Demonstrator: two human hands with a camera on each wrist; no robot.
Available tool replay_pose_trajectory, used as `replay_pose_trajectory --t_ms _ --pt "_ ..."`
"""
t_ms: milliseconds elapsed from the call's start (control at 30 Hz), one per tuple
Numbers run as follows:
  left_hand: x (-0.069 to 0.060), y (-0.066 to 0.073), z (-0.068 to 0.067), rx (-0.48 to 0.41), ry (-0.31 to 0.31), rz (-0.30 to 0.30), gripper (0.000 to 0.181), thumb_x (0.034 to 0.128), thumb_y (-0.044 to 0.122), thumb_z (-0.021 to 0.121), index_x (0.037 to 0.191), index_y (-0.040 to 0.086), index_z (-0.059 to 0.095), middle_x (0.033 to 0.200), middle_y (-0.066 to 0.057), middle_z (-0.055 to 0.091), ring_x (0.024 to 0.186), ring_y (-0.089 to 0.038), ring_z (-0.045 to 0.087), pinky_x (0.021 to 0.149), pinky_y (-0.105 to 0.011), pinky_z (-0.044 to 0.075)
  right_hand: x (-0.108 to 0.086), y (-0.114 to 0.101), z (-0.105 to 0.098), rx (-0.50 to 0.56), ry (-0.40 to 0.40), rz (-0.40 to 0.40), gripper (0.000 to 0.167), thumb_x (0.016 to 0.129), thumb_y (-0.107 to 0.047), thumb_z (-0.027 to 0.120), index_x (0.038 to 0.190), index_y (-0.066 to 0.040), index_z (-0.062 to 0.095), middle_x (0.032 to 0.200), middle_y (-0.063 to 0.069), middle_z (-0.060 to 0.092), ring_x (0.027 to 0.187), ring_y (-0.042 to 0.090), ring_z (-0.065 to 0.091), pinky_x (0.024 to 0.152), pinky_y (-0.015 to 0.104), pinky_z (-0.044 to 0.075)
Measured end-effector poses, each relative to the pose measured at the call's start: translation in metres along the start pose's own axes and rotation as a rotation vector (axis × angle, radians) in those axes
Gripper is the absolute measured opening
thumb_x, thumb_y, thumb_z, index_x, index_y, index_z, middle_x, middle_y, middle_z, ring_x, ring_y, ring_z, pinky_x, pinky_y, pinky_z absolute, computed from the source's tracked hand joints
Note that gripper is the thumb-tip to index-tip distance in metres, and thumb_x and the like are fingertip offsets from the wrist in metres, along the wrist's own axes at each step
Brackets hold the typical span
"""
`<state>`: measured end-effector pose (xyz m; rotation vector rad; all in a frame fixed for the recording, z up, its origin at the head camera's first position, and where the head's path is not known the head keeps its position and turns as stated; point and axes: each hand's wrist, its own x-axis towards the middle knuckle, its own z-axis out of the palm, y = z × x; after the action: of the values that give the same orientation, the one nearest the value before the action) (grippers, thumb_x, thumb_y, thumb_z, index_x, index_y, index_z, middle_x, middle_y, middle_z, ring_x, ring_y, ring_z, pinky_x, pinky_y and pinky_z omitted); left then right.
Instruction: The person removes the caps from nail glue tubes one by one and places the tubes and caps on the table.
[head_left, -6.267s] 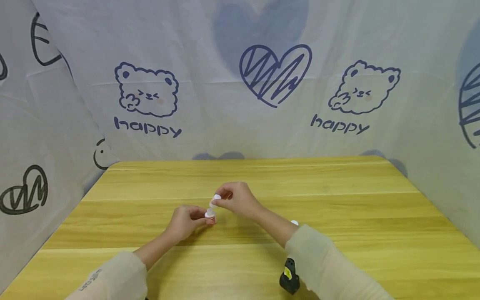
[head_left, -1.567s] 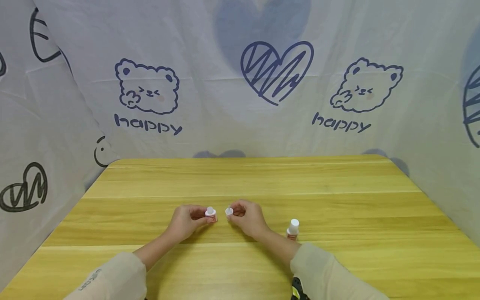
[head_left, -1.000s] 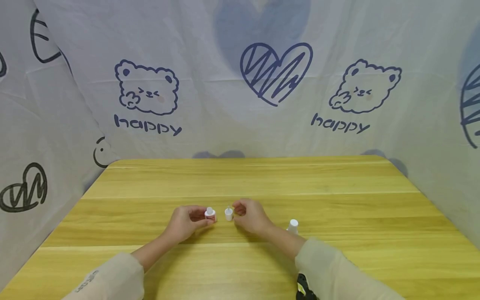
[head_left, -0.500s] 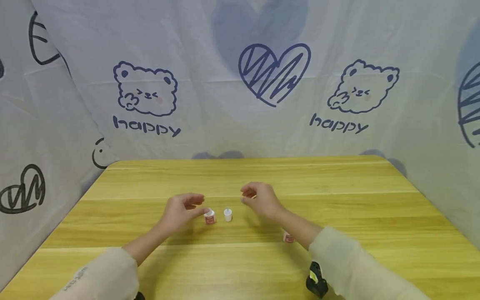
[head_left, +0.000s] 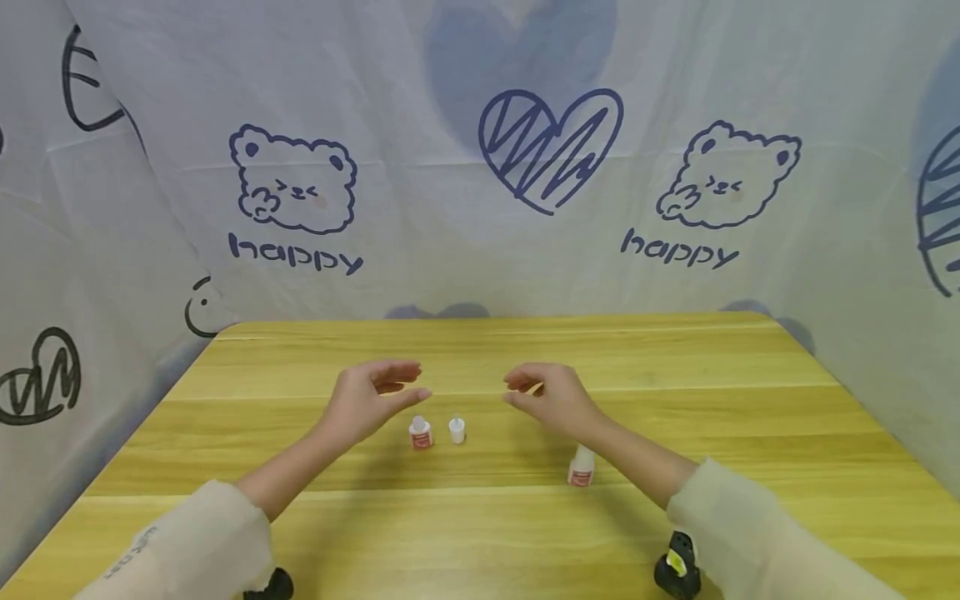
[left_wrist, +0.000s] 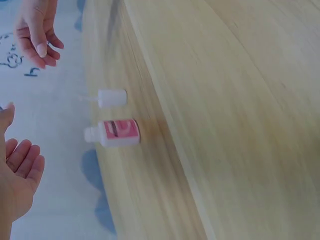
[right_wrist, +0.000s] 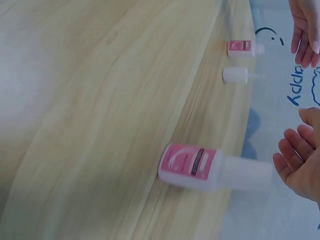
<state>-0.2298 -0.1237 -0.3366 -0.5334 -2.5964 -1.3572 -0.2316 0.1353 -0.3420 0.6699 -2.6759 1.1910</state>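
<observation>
My left hand (head_left: 360, 404), right hand (head_left: 558, 400): fingers (head_left: 393, 368) released above worktop (head_left: 480, 533). Uncapped bottle (head_left: 421, 437) beside cap (head_left: 457, 432); capped bottle (head_left: 581, 475) nearer right edge.

The cap (head_left: 457, 432) stands on the table (head_left: 480, 533), the uncapped bottle (head_left: 421, 437) just left of it, the capped bottle (head_left: 581, 473) right of it and nearer, the curtain (head_left: 420, 200) well behind it.

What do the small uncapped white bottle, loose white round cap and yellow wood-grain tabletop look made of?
Uncapped bottle: probably smooth plastic; walls look opaque and even, though coated glass is possible.
Round cap: likely matte plastic; uniform white, no metallic glint.
Tabletop: wood or laminate, satin; streaked grain, soft sheen.
</observation>
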Motion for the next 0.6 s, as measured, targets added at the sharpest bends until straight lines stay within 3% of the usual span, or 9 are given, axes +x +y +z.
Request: replay_pose_trajectory --t_ms 367,500,600 --pt "-0.006 0.023 0.015 -0.071 -0.058 0.049 0.035 0.0804 0.013 0.073 0.111 -0.002 0.064 0.11 -0.018 0.067 0.1 -0.028 0.065 0.087 -0.033 0.054 -0.02 0.014 -0.025 0.02 0.034 0.0 0.019 0.086 -0.011 0.066 0.1 0.001 0.068 0.1 0.016 0.069 0.09 0.024 0.064 0.074 0.029 0.054" --pt "-0.01 0.029 0.023 -0.123 -0.103 -0.005 0.035 0.0794 0.015 0.074 0.111 0.002 0.066 0.112 -0.014 0.067 0.103 -0.028 0.063 0.073 -0.037 0.058 -0.027 0.017 -0.034 0.021 0.033 -0.013 0.019 0.086 -0.01 0.066 0.1 0.002 0.068 0.1 0.017 0.069 0.089 0.025 0.064 0.075 0.03 0.055" --pt "-0.014 0.033 0.03 -0.132 -0.142 -0.011 0.035 0.0798 0.017 0.074 0.111 0.002 0.066 0.113 -0.013 0.067 0.103 -0.028 0.063 0.072 -0.037 0.058 -0.032 0.019 -0.039 0.017 0.037 -0.024 0.019 0.085 -0.01 0.067 0.1 0.002 0.068 0.1 0.016 0.069 0.089 0.024 0.064 0.075 0.029 0.055"
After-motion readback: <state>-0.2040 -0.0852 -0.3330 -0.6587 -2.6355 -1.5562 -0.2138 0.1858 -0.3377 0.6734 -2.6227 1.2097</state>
